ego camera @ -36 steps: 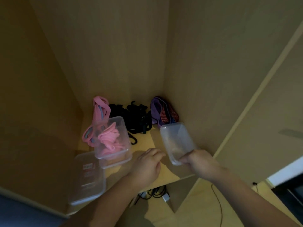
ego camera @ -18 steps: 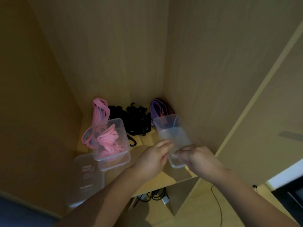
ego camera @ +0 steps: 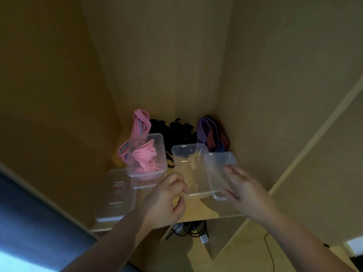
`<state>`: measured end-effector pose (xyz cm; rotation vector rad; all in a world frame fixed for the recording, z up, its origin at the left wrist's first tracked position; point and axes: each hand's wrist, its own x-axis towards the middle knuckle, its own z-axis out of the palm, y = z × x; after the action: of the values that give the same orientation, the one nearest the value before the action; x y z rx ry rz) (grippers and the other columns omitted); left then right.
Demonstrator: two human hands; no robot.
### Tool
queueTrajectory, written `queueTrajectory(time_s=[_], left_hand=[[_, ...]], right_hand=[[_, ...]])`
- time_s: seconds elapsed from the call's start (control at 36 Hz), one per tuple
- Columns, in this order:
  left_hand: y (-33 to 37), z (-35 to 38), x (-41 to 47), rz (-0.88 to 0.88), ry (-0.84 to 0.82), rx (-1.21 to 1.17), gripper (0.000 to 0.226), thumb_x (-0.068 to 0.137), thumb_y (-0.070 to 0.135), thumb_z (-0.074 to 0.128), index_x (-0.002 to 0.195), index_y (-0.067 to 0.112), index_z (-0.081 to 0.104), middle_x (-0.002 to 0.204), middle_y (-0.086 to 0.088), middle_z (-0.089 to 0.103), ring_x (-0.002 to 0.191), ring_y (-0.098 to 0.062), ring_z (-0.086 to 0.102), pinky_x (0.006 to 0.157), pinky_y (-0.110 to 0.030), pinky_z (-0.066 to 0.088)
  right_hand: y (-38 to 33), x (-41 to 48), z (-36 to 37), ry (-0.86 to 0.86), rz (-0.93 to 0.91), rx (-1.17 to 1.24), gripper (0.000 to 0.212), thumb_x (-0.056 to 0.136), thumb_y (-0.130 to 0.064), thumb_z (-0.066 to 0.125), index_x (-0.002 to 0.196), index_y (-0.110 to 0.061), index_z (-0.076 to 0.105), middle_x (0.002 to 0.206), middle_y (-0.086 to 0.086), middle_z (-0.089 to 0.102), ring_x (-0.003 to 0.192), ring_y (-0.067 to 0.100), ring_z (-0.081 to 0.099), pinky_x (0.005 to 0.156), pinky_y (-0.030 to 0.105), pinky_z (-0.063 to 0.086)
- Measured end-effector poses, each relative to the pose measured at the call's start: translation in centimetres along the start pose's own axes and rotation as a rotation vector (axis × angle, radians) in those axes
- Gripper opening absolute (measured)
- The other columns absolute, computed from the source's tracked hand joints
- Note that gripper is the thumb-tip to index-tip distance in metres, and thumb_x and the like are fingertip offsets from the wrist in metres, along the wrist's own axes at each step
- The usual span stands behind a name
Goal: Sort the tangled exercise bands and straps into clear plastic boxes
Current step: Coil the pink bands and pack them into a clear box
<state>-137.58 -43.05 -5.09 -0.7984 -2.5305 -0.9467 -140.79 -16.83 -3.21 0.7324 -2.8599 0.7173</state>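
- Head view, my read: I see the left hand [ego camera: 167, 201] with fingers curled, pinching the near left corner of the empty clear box [ego camera: 191, 169]. The box is tipped up off the shelf [ego camera: 198, 210].
- The right hand [ego camera: 242, 190] grips a second clear piece [ego camera: 219, 167], thumb under its near edge and fingers over the top. It overlaps the empty box's right side. Lid or box, I cannot tell.
- Room: the right cupboard wall [ego camera: 265, 114] stands close beside the right hand. The filled box [ego camera: 155, 142] holding pink bands [ego camera: 144, 158] sits just left of the empty one.
- A flat labelled lid [ego camera: 115, 195] lies at the shelf's front left edge.
- Back corner: a pink-grey band [ego camera: 138, 124], black straps [ego camera: 174, 130] and purple bands [ego camera: 208, 132] are piled against the rear wall.
- Hard to read: dim light, and the black straps merge into one mass. The clear boxes partly screen the purple bands and the black straps.
- Cables [ego camera: 188, 228] below the shelf are half hidden.
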Motion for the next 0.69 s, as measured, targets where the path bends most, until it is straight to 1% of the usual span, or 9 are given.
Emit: queueTrajectory(time_s=[0.08, 0.19, 0.31, 0.33, 0.39, 0.44, 0.58, 0.64, 0.69], left_hand=[[0.0, 0.6, -1.5, -0.043, -0.024, 0.015, 0.014, 0.077, 0.016, 0.064, 0.090, 0.015, 0.057, 0.102, 0.006, 0.047, 0.092, -0.003, 0.051, 0.080, -0.010, 0.039], [-0.3, 1.7, -2.5, -0.114, -0.034, 0.036, 0.013, 0.082, 0.025, 0.066, 0.088, 0.016, 0.058, 0.101, 0.006, 0.049, 0.087, -0.004, 0.052, 0.077, -0.011, 0.041], [-0.7, 2.2, -3.2, -0.147, -0.072, 0.065, 0.009, 0.083, 0.021, 0.065, 0.086, 0.015, 0.059, 0.100, 0.004, 0.050, 0.087, 0.000, 0.049, 0.082, -0.003, 0.035], [-0.6, 2.2, -3.2, -0.145, -0.085, 0.077, 0.008, 0.083, 0.018, 0.066, 0.085, 0.014, 0.059, 0.100, 0.003, 0.051, 0.088, 0.003, 0.046, 0.083, 0.000, 0.031], [-0.7, 2.2, -3.4, -0.137, -0.101, 0.099, 0.010, 0.080, 0.012, 0.070, 0.081, 0.012, 0.060, 0.098, 0.001, 0.054, 0.087, 0.008, 0.040, 0.084, 0.004, 0.027], [-0.8, 2.2, -3.5, -0.134, -0.125, 0.110, 0.012, 0.077, 0.009, 0.072, 0.080, 0.012, 0.060, 0.097, -0.001, 0.056, 0.087, 0.009, 0.038, 0.084, 0.006, 0.023], [-1.5, 2.6, -3.5, -0.155, -0.167, 0.111, 0.010, 0.078, 0.008, 0.069, 0.080, 0.013, 0.061, 0.100, -0.002, 0.057, 0.086, -0.001, 0.046, 0.084, 0.006, 0.022], [-2.0, 2.9, -3.5, -0.159, -0.161, 0.118, 0.005, 0.079, 0.012, 0.064, 0.081, 0.014, 0.061, 0.102, 0.000, 0.057, 0.088, -0.002, 0.047, 0.083, 0.004, 0.025], [-2.4, 3.2, -3.5, -0.170, -0.158, 0.142, 0.006, 0.082, 0.021, 0.056, 0.084, 0.018, 0.061, 0.107, 0.003, 0.057, 0.091, -0.003, 0.048, 0.081, -0.002, 0.030]], right_hand=[[0.2, 0.5, 0.3, -0.178, 0.048, -0.005, 0.066, 0.092, -0.035, 0.060, 0.149, -0.017, 0.031, 0.148, -0.003, 0.039, 0.128, 0.017, 0.048, 0.098, 0.029, 0.046], [0.8, 1.0, 1.1, -0.394, 0.105, -0.119, 0.059, 0.093, -0.037, 0.056, 0.146, -0.016, 0.039, 0.137, 0.000, 0.052, 0.120, 0.017, 0.054, 0.094, 0.032, 0.049], [1.8, 1.1, 2.4, -0.442, 0.118, -0.164, 0.018, 0.092, -0.026, 0.056, 0.105, -0.021, 0.066, 0.096, -0.001, 0.067, 0.086, 0.014, 0.063, 0.075, 0.031, 0.052], [1.9, 1.1, 2.5, -0.447, 0.122, -0.182, 0.011, 0.091, -0.020, 0.055, 0.090, -0.021, 0.065, 0.082, -0.003, 0.064, 0.075, 0.013, 0.060, 0.066, 0.039, 0.045], [1.7, 1.2, 2.6, -0.438, 0.130, -0.207, 0.018, 0.089, -0.011, 0.051, 0.074, -0.018, 0.058, 0.064, -0.004, 0.048, 0.059, 0.012, 0.047, 0.055, 0.031, 0.031], [1.9, 1.3, 2.8, -0.403, 0.134, -0.262, 0.019, 0.089, -0.008, 0.050, 0.074, -0.016, 0.060, 0.060, -0.003, 0.043, 0.052, 0.010, 0.041, 0.053, 0.029, 0.028], [2.6, 2.0, 3.0, -0.434, 0.168, -0.252, 0.022, 0.090, -0.007, 0.053, 0.096, -0.018, 0.071, 0.084, 0.000, 0.070, 0.071, 0.014, 0.062, 0.065, 0.032, 0.050], [2.1, 2.3, 2.7, -0.434, 0.181, -0.230, 0.025, 0.090, -0.005, 0.053, 0.075, -0.021, 0.067, 0.070, -0.001, 0.063, 0.061, 0.010, 0.055, 0.059, 0.029, 0.043], [1.8, 2.6, 2.5, -0.450, 0.194, -0.213, 0.039, 0.092, -0.005, 0.053, 0.060, -0.027, 0.047, 0.057, -0.004, 0.041, 0.050, 0.003, 0.037, 0.056, 0.027, 0.034]])
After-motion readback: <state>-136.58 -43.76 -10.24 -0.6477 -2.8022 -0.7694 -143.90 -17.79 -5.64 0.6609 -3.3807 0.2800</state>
